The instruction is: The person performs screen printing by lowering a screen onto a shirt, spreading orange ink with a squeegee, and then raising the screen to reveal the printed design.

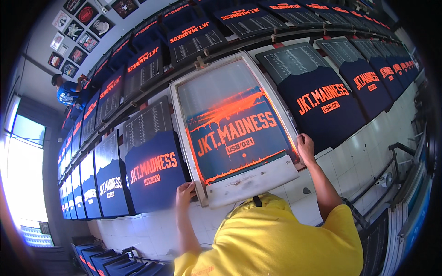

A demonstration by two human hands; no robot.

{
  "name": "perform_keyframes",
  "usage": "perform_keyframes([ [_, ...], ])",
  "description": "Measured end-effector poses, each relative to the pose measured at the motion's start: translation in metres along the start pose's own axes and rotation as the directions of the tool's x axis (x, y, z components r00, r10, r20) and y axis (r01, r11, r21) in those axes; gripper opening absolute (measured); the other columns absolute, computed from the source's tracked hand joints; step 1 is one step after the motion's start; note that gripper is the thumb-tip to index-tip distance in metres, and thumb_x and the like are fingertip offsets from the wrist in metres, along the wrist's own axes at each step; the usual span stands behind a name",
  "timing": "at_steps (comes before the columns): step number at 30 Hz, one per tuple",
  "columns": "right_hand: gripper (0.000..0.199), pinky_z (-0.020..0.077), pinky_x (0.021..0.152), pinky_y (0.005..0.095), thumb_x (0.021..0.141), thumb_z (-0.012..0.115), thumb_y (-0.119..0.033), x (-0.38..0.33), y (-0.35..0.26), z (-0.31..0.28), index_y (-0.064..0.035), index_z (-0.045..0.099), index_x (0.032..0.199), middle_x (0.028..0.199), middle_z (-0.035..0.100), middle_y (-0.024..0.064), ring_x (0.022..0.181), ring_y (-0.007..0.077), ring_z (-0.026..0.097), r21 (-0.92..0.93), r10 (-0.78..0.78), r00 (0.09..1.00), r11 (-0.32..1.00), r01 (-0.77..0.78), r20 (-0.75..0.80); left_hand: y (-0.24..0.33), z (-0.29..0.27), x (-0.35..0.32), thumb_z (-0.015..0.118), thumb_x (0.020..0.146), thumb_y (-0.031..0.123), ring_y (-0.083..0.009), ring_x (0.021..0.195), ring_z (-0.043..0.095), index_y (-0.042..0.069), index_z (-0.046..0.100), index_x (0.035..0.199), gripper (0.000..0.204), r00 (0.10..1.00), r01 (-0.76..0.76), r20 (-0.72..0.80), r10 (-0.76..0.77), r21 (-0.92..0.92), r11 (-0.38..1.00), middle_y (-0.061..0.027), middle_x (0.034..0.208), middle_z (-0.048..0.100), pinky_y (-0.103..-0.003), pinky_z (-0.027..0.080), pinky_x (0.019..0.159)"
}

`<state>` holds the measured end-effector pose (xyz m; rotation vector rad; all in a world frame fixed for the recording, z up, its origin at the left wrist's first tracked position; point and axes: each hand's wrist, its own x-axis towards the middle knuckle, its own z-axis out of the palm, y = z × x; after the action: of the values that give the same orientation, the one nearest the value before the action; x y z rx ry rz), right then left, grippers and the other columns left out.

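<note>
A screen-printing frame (249, 180) with a pale, worn border lies in front of me, over one of the boards. Its mesh (184, 89) carries orange lettering and smeared orange ink, thickest in a streak across the upper middle and along the sides. My left hand (185, 191) is closed on the frame's near left corner. At the right side, near the lower corner, my right hand (305, 147) grips the edge with its fingers wrapped round it. What lies beneath the frame is mostly hidden.
Navy shirt pieces with orange prints, one to the left (152, 184) and one to the right (322, 106), lie on grey boards in long rows. Rails (142, 94) run between rows. Another person (69, 94) stands far left. Stacked frames (410, 230) lean at lower right.
</note>
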<state>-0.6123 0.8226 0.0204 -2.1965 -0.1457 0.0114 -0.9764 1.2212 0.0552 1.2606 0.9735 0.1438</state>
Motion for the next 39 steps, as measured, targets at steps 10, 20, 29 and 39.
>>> perform_keyframes([
  [10,0.043,0.0441,0.067,0.0406,0.096,0.053,-0.031,0.005,-0.012,-0.01,0.0082,0.063,0.082,0.069,0.061,0.0198,0.065,0.0257,0.057,0.033,0.094,0.992,0.995,-0.097,0.079,0.01,0.016,-0.019,0.064,0.097,0.022,-0.0127,0.074,0.066,-0.002,0.067,0.1,0.025,0.989,-0.13,-0.08,0.126,-0.042,0.991,-0.0059,0.086,0.069,-0.028,0.055,0.07],
  [20,0.042,0.0411,0.064,0.0387,0.095,0.053,-0.029,-0.031,-0.051,-0.017,0.0082,0.06,0.078,0.067,0.058,0.0091,0.064,0.0166,0.049,0.035,0.095,0.991,0.994,-0.099,0.093,0.01,-0.016,-0.039,0.065,0.095,0.027,-0.0065,0.071,0.05,-0.003,0.068,0.1,0.031,0.945,-0.22,-0.241,0.222,0.033,0.975,0.0021,0.079,0.06,-0.024,0.041,0.064],
  [29,0.036,0.0428,0.066,0.0351,0.093,0.052,-0.024,-0.152,-0.146,0.101,0.0083,0.063,0.082,0.072,0.058,0.0054,0.069,0.0129,0.05,0.135,0.104,0.988,0.984,-0.119,0.111,0.005,-0.191,-0.053,0.064,0.095,0.025,-0.0072,0.072,0.051,-0.004,0.068,0.101,0.029,0.879,-0.316,-0.361,0.312,0.05,0.948,0.0009,0.079,0.06,-0.025,0.043,0.065],
  [39,0.036,0.0473,0.073,0.0351,0.096,0.053,-0.024,-0.252,-0.224,0.219,0.0092,0.067,0.096,0.083,0.068,0.0135,0.077,0.0182,0.061,0.053,0.128,0.976,0.989,-0.139,0.175,-0.021,-0.361,-0.044,0.064,0.094,0.025,-0.0077,0.067,0.048,-0.006,0.069,0.097,0.032,0.836,-0.272,-0.442,0.325,0.181,0.945,0.0001,0.073,0.058,-0.026,0.041,0.062],
])
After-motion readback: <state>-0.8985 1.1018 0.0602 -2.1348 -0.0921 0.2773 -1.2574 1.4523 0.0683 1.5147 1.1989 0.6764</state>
